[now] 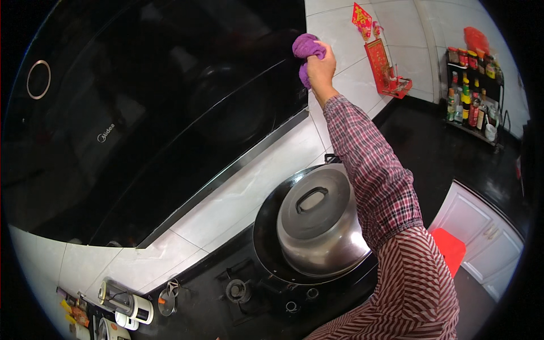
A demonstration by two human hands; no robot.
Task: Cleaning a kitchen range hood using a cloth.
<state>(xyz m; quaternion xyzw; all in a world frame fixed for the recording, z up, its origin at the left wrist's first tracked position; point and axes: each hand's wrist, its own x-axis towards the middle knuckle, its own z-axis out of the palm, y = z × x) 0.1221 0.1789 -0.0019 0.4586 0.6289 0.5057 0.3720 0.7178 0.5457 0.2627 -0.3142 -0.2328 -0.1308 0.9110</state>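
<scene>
My right hand (321, 68) grips a bunched purple cloth (307, 46) against the right edge of a glossy black Midea range hood (161, 123). A plaid sleeve cover runs along the raised forearm. Out of view is my left hand; a tiny sliver at the bottom edge is too small to identify. Below the hood, a large steel pot (318, 250) with a grey lid (316, 206) and loop handle sits in a black wok (265, 238) on the black gas stove (259, 306). My arm hides part of the pot's right side.
An uncovered burner (237, 290) lies left of the wok. White appliances (140, 308) stand at lower left. At right, a rack (474, 119) holds bottles and jars above the black counter (425, 131). A red wall shrine (384, 72) hangs beyond my hand.
</scene>
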